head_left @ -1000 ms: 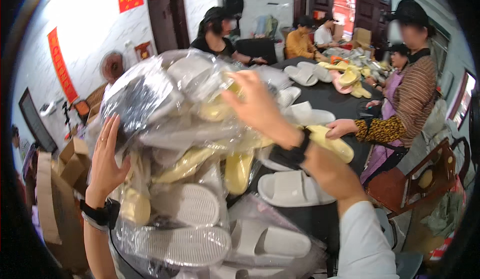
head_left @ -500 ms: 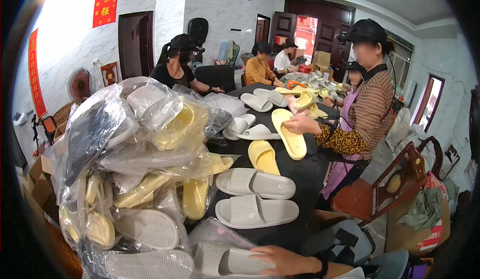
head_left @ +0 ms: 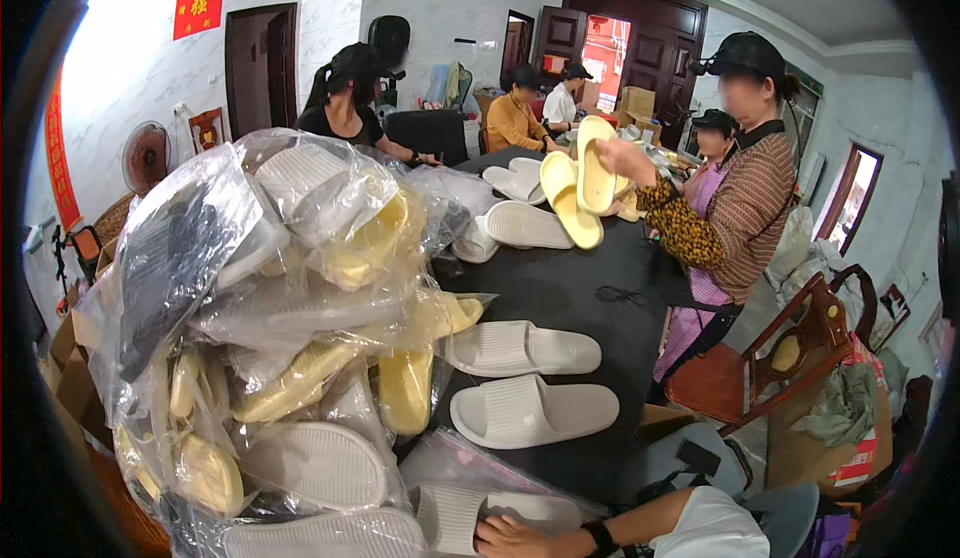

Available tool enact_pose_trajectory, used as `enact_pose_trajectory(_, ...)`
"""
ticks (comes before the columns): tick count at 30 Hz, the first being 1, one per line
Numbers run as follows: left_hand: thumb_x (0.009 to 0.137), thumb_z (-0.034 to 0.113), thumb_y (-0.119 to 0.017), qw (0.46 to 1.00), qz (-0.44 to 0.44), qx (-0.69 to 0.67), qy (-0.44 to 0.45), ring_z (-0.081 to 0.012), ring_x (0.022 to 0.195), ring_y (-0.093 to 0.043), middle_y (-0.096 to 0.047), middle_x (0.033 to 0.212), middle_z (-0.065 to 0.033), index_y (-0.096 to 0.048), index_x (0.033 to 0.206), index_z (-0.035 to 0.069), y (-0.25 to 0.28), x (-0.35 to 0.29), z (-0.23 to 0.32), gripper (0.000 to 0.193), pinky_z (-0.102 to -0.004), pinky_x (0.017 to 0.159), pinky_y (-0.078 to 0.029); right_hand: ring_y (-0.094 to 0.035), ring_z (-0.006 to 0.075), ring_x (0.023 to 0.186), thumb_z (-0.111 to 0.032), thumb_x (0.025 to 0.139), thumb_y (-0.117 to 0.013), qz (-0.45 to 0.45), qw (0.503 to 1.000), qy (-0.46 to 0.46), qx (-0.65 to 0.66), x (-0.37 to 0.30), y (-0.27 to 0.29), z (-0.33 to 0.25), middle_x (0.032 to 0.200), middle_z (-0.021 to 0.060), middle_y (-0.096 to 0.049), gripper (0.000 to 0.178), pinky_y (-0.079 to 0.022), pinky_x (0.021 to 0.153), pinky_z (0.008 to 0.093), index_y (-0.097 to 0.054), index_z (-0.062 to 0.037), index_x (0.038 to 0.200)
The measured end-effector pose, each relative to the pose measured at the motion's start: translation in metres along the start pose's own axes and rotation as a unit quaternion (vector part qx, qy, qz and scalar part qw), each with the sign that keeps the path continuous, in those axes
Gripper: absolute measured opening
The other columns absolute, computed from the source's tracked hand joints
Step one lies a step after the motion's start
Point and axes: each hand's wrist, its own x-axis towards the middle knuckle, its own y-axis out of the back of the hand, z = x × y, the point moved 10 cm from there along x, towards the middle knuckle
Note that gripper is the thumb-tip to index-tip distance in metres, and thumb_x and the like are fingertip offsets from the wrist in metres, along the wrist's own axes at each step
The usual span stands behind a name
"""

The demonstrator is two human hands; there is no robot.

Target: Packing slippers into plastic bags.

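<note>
At the lower edge, my right hand (head_left: 525, 538) grips a grey slide slipper (head_left: 450, 518) by the footbed, close to the ribbed strap. The near side of the hand is cut off by the picture's edge. Under this slipper lies a clear plastic bag (head_left: 480, 461). My left hand is not in view. Just beyond, two more grey slippers lie side by side on the black table, the nearer slipper (head_left: 535, 413) and the farther slipper (head_left: 520, 349).
A tall heap of bagged slippers (head_left: 300, 268), grey, yellow and dark, fills the left. Across the black table (head_left: 560, 293), a co-worker's hand (head_left: 627, 161) holds yellow slippers (head_left: 597, 163). Several other people sit farther back. A wooden chair (head_left: 715, 388) stands at the right.
My right hand has slid left toward the strap of the near grey slipper. The co-worker has lifted yellow slippers, including one that lay beside the grey pair. The view has shifted slightly.
</note>
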Motion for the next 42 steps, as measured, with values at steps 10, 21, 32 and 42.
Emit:
enact_pose_trajectory(10,0.075,0.047,-0.066,0.984,-0.014,0.175,0.041,-0.0299,0.135,-0.023,-0.031,0.143,-0.0166,-0.021,0.141,0.001,0.003,-0.003,0.006,0.092,-0.0398,0.11,-0.017,-0.043,0.0304,0.083,-0.037,0.083,-0.06,-0.107,0.987,0.012,0.118,0.028,-0.001,-0.047,0.082,0.0156,-0.043,0.036,-0.035,0.076,0.0417,-0.052,-0.0025,0.078)
enact_pose_trajectory(21,0.071,0.061,-0.06,0.999,0.032,-0.014,-0.01,-0.0406,0.131,-0.025,-0.025,0.141,-0.0287,-0.021,0.138,-0.008,0.064,0.009,0.056,0.103,-0.0456,0.109,-0.016,-0.056,0.0379,0.095,-0.027,0.076,-0.063,-0.006,0.993,-0.081,0.085,0.012,-0.003,0.039,0.103,0.0234,-0.058,0.036,-0.045,0.084,0.0431,-0.061,-0.0011,0.101)
enact_pose_trajectory(32,0.072,0.046,-0.067,0.995,0.079,-0.04,-0.04,-0.0432,0.131,-0.024,-0.024,0.142,-0.029,-0.033,0.139,0.01,0.077,0.002,0.063,0.083,-0.0519,0.104,-0.021,-0.05,0.038,0.11,-0.02,0.078,-0.065,0.128,0.97,-0.172,0.118,-0.037,0.143,0.127,0.119,0.0232,-0.052,0.046,-0.04,0.093,0.0392,-0.053,-0.0014,0.118)
enact_pose_trajectory(42,0.081,0.047,-0.056,0.998,0.04,-0.015,-0.054,-0.0451,0.131,-0.023,-0.023,0.142,-0.0303,-0.034,0.139,0.01,0.062,0.003,0.062,0.072,-0.0539,0.103,-0.023,-0.052,0.0346,0.077,-0.001,0.079,-0.047,0.325,0.897,-0.235,-0.187,0.009,0.223,0.194,0.084,0.0168,-0.052,0.015,-0.041,0.065,0.0446,-0.056,-0.0035,0.091)
